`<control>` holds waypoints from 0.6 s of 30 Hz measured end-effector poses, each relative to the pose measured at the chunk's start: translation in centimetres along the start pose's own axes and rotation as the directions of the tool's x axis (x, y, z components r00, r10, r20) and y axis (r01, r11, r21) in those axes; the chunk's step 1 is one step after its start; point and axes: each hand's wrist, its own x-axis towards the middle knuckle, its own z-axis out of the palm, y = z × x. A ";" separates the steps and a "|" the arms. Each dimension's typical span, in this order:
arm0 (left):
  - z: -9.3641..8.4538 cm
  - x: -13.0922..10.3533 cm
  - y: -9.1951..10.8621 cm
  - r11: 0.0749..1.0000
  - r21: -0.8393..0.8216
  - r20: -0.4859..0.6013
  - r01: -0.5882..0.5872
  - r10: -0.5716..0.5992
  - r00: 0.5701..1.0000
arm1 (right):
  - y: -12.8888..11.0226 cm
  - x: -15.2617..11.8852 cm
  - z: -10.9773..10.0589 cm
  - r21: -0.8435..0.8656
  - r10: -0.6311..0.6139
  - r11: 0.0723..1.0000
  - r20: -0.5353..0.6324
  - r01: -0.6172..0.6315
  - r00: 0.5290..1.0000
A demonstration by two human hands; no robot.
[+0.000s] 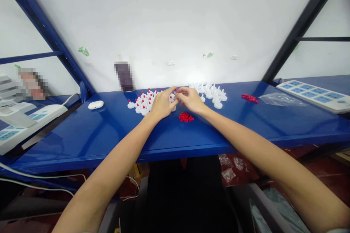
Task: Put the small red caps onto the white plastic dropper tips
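My left hand [163, 102] and my right hand [191, 99] meet fingertip to fingertip above the middle of the table. Between them is a white nozzle cap, mostly hidden by the left fingers. A small red tip cap [175, 90] shows at the right fingertips. Left of the hands stand several white nozzle caps with red tips [144, 110]. Behind and right of my right hand are several white nozzle caps without red [218, 104]. Just below the hands, a small pile of red tip caps [186, 117] lies on the blue table [164, 142].
More red pieces [249, 98] lie at the right beside a clear plastic bag [281, 99]. A white earbud case [96, 105] sits at the left, and a blurred phone-like object [124, 76] leans on the wall. Power strips [314, 94] lie at the right; blue shelf posts [51, 32] frame the table.
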 end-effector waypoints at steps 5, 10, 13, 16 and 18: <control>-0.1 0.0 0.4 0.997 0.007 -0.054 0.072 -0.072 0.996 | -0.5 -0.2 0.0 0.047 -0.029 0.998 -0.048 0.031 0.998; -0.2 0.0 0.7 0.998 -0.020 -0.066 0.067 -0.068 0.996 | -0.5 -0.2 0.0 0.091 -0.010 0.996 -0.043 0.014 0.999; -0.2 0.0 0.7 0.998 -0.042 -0.073 0.048 -0.051 0.996 | -0.2 0.0 0.0 0.134 0.016 0.991 -0.015 -0.014 1.000; -0.2 0.0 0.6 0.998 -0.059 -0.078 0.030 -0.035 0.996 | 0.0 0.2 0.1 0.187 0.060 0.981 0.005 -0.060 0.998; -0.1 -0.1 0.4 0.998 -0.065 -0.072 0.019 -0.023 0.997 | 0.1 0.3 0.1 0.234 0.082 0.969 0.006 -0.081 0.997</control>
